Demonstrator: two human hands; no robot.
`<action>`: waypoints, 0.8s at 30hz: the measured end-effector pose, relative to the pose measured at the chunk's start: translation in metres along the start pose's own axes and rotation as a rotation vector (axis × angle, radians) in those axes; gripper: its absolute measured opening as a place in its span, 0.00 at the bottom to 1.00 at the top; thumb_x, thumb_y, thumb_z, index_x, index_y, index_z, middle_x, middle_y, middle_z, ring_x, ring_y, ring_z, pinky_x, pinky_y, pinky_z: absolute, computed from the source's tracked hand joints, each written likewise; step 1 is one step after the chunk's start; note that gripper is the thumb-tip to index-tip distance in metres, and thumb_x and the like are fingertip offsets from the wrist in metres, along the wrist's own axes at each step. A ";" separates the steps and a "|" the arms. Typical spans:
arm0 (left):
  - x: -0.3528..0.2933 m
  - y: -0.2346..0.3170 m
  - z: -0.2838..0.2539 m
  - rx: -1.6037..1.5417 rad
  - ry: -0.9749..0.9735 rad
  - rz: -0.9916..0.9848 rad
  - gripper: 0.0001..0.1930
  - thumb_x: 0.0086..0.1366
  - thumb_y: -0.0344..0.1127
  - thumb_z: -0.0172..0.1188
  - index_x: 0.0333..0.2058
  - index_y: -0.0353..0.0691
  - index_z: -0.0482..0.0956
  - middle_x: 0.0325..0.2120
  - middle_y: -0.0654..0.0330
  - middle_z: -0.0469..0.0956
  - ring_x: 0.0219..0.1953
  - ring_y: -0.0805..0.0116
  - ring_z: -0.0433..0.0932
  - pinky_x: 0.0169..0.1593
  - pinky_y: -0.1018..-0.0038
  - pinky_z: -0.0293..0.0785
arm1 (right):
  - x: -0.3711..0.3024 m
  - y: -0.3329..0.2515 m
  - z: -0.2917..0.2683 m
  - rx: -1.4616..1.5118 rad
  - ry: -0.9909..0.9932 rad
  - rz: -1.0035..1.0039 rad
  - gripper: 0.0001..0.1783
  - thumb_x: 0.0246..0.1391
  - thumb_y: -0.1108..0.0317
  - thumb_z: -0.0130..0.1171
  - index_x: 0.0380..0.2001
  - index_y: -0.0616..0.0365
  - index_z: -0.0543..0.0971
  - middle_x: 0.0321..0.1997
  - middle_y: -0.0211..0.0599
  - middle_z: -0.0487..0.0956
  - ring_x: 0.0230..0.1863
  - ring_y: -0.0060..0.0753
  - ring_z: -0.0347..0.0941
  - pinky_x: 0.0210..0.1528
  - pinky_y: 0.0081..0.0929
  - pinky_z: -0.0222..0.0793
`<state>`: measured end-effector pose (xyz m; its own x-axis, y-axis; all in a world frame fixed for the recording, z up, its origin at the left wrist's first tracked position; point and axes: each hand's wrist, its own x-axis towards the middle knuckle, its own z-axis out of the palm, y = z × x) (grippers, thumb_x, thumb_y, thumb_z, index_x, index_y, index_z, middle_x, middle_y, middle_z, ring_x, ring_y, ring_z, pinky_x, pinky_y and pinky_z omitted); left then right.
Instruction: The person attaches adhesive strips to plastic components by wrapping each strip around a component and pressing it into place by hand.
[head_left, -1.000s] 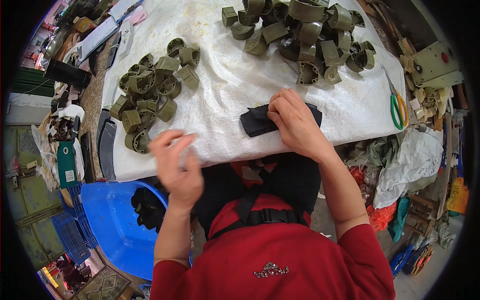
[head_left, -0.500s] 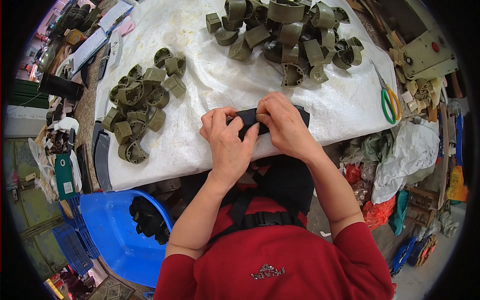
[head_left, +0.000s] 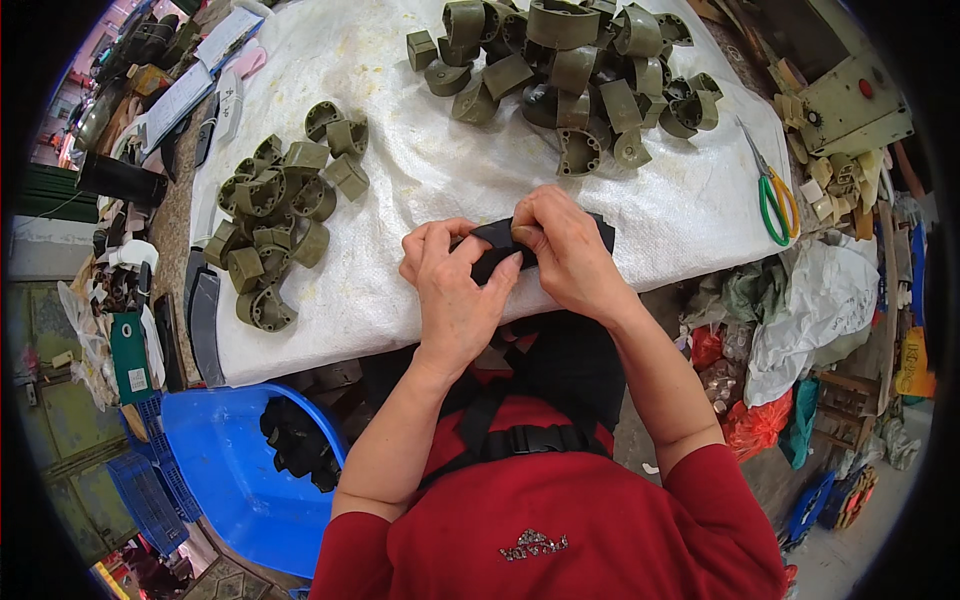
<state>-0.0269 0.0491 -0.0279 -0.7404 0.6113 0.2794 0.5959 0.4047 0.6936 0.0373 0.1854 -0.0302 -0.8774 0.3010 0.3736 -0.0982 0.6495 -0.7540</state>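
Note:
Both hands are at the front of a table covered with a white woven sheet [head_left: 430, 165]. Between them lies a black, bendable-looking piece [head_left: 494, 233], its exact kind unclear. My left hand [head_left: 455, 285] grips its left part, thumb below and fingers curled over the top. My right hand [head_left: 572, 258] pinches the piece near its middle with thumb and bent fingers. One end of it shows past the right hand; the fingers hide much of the rest. Olive-green curved hollow parts [head_left: 305, 155] sit in a cluster to the left, and a larger heap of olive-green parts [head_left: 563, 28] lies farther back.
Scissors with green and yellow handles [head_left: 767, 178] lie at the table's right edge. Below the left edge stands a blue tub [head_left: 205, 490] holding black pieces [head_left: 298, 442]. Crumpled bags [head_left: 815, 310] are heaped at right, near a pale green machine box [head_left: 855, 110].
The view has shifted very slightly. Both hands keep nearly the same hold on the black piece, with only small finger movement.

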 end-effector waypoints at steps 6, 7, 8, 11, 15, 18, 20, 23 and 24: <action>-0.002 -0.003 0.002 -0.015 0.021 -0.003 0.09 0.45 0.31 0.63 0.28 0.39 0.79 0.38 0.59 0.70 0.48 0.59 0.60 0.52 0.64 0.52 | -0.001 0.000 0.001 0.049 0.060 0.049 0.06 0.46 0.83 0.50 0.27 0.63 0.67 0.27 0.41 0.69 0.29 0.41 0.66 0.34 0.28 0.63; -0.002 -0.003 0.001 0.003 0.006 0.004 0.08 0.44 0.31 0.63 0.27 0.39 0.79 0.38 0.59 0.70 0.47 0.58 0.61 0.52 0.64 0.52 | -0.002 0.001 0.001 0.047 0.061 0.048 0.06 0.46 0.83 0.50 0.27 0.63 0.67 0.27 0.41 0.69 0.29 0.41 0.66 0.34 0.28 0.63; -0.002 -0.003 0.001 0.021 -0.010 0.012 0.08 0.44 0.31 0.63 0.25 0.39 0.78 0.38 0.59 0.70 0.47 0.58 0.61 0.52 0.64 0.53 | -0.004 0.002 0.002 0.131 0.128 0.120 0.05 0.46 0.82 0.51 0.26 0.63 0.67 0.27 0.43 0.68 0.30 0.45 0.66 0.35 0.32 0.62; -0.004 -0.002 0.000 0.019 0.004 0.043 0.08 0.43 0.30 0.63 0.25 0.40 0.76 0.37 0.59 0.69 0.47 0.56 0.61 0.51 0.63 0.53 | -0.006 0.003 0.003 0.191 0.196 0.172 0.05 0.47 0.81 0.51 0.27 0.63 0.67 0.27 0.41 0.68 0.29 0.42 0.65 0.34 0.31 0.62; -0.012 -0.003 -0.009 0.098 0.249 0.315 0.12 0.43 0.32 0.63 0.30 0.48 0.76 0.42 0.56 0.67 0.49 0.54 0.60 0.50 0.63 0.52 | -0.003 0.003 0.003 0.064 0.118 0.063 0.05 0.47 0.82 0.51 0.28 0.63 0.67 0.27 0.39 0.69 0.28 0.36 0.66 0.34 0.25 0.63; -0.015 0.004 -0.007 0.359 0.240 0.441 0.13 0.43 0.35 0.63 0.33 0.49 0.77 0.47 0.56 0.65 0.52 0.54 0.58 0.51 0.62 0.51 | -0.002 0.004 0.004 -0.017 0.114 -0.007 0.06 0.46 0.82 0.51 0.28 0.62 0.68 0.26 0.39 0.68 0.28 0.36 0.67 0.34 0.26 0.63; -0.016 0.001 -0.009 0.405 0.170 0.389 0.15 0.45 0.37 0.61 0.35 0.50 0.78 0.51 0.57 0.64 0.54 0.54 0.57 0.51 0.62 0.49 | -0.003 0.001 0.003 0.020 0.127 0.038 0.04 0.47 0.81 0.52 0.27 0.63 0.68 0.27 0.40 0.69 0.31 0.40 0.67 0.35 0.30 0.63; -0.019 -0.005 -0.009 0.513 0.105 0.353 0.14 0.46 0.36 0.60 0.35 0.49 0.78 0.51 0.59 0.64 0.56 0.54 0.56 0.52 0.61 0.49 | -0.006 0.001 -0.008 0.107 0.295 0.127 0.03 0.51 0.77 0.51 0.27 0.63 0.68 0.29 0.39 0.72 0.34 0.39 0.70 0.37 0.31 0.65; -0.019 -0.005 -0.009 0.530 0.069 0.391 0.16 0.45 0.35 0.60 0.37 0.47 0.77 0.51 0.59 0.64 0.56 0.53 0.56 0.53 0.60 0.48 | -0.008 0.002 -0.018 0.154 0.453 0.175 0.03 0.54 0.76 0.50 0.28 0.62 0.68 0.30 0.38 0.73 0.34 0.35 0.71 0.37 0.29 0.66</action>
<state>-0.0187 0.0292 -0.0306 -0.4462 0.7435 0.4982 0.8841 0.4526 0.1163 0.0522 0.1967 -0.0253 -0.5983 0.6908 0.4060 -0.0662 0.4624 -0.8842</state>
